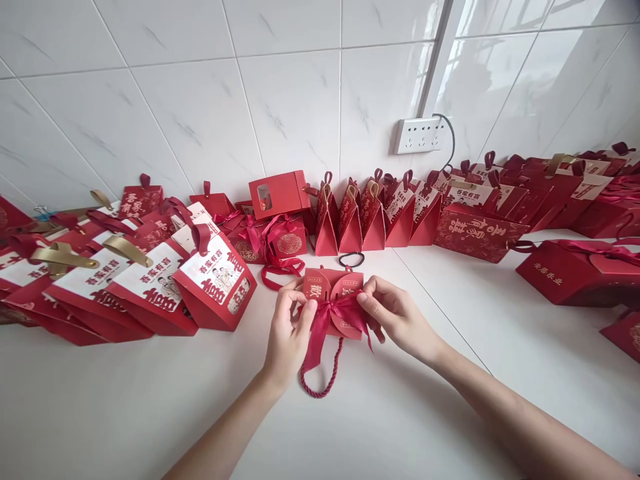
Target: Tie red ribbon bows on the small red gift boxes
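Note:
In front of me a small red gift box (341,327) with gold lettering lies on the white table. A dark pink satin ribbon (334,309) is tied in a bow across its top, and one tail hangs over the front. My left hand (291,327) pinches the bow's left loop between thumb and fingers. On the other side my right hand (395,310) pinches the right loop, fingers closed. A twisted red cord handle (320,393) curves out on the near side of the box. Just behind it rests a black loop (351,259).
Several red and white gift boxes (215,280) stand in rows at the left, with more tent-shaped boxes (350,220) along the tiled wall. Larger red boxes (575,273) sit at the right. A power strip (419,136) is fixed to the wall.

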A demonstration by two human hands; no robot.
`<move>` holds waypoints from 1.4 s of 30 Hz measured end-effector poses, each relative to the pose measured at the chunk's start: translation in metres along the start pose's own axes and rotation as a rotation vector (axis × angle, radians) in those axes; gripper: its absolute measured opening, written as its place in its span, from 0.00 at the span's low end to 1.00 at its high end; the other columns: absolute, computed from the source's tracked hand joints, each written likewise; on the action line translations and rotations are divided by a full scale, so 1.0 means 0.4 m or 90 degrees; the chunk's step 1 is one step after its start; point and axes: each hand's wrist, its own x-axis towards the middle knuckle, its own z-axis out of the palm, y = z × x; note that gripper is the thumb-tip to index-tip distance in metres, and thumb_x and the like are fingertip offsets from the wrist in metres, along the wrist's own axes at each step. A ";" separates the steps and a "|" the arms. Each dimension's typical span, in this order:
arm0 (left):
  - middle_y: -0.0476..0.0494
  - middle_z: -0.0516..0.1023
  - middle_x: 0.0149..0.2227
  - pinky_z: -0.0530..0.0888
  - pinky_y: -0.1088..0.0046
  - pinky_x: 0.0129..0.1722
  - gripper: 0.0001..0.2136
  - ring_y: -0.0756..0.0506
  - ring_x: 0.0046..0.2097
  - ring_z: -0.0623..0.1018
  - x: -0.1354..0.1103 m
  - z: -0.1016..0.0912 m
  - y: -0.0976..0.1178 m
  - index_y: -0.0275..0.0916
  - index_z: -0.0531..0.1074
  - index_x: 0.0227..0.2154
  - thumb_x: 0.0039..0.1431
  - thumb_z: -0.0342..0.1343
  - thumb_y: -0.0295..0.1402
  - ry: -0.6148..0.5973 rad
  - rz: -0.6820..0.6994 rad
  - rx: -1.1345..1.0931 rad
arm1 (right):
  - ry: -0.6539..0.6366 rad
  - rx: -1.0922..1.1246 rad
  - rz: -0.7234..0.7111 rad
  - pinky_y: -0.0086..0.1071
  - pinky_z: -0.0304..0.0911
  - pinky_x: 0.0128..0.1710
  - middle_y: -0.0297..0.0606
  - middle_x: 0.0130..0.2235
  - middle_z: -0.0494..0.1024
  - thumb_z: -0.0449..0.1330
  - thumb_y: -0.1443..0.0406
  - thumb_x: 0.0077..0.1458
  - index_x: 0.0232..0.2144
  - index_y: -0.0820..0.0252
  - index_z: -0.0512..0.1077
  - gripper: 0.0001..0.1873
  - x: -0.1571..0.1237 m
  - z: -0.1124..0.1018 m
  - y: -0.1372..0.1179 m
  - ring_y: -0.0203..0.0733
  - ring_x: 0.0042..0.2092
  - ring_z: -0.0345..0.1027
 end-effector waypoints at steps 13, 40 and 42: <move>0.42 0.75 0.43 0.73 0.72 0.36 0.13 0.45 0.45 0.75 0.008 -0.011 0.005 0.40 0.62 0.25 0.56 0.55 0.42 0.006 -0.045 -0.032 | 0.029 0.013 -0.007 0.22 0.55 0.16 0.25 0.21 0.62 0.56 0.53 0.59 0.24 0.59 0.57 0.20 0.004 -0.005 0.008 0.27 0.18 0.56; 0.45 0.71 0.34 0.70 0.77 0.27 0.10 0.50 0.34 0.72 -0.003 0.001 0.011 0.41 0.60 0.25 0.61 0.48 0.36 0.060 0.043 0.096 | -0.019 0.205 0.040 0.22 0.58 0.17 0.26 0.22 0.59 0.55 0.52 0.60 0.26 0.58 0.56 0.20 0.016 -0.008 0.020 0.28 0.20 0.55; 0.45 0.71 0.34 0.69 0.78 0.26 0.10 0.50 0.33 0.72 -0.002 0.000 0.009 0.41 0.59 0.24 0.60 0.48 0.36 0.064 0.045 0.086 | -0.019 0.166 0.055 0.23 0.58 0.16 0.26 0.23 0.59 0.55 0.50 0.59 0.27 0.57 0.56 0.20 0.019 -0.010 0.024 0.28 0.20 0.54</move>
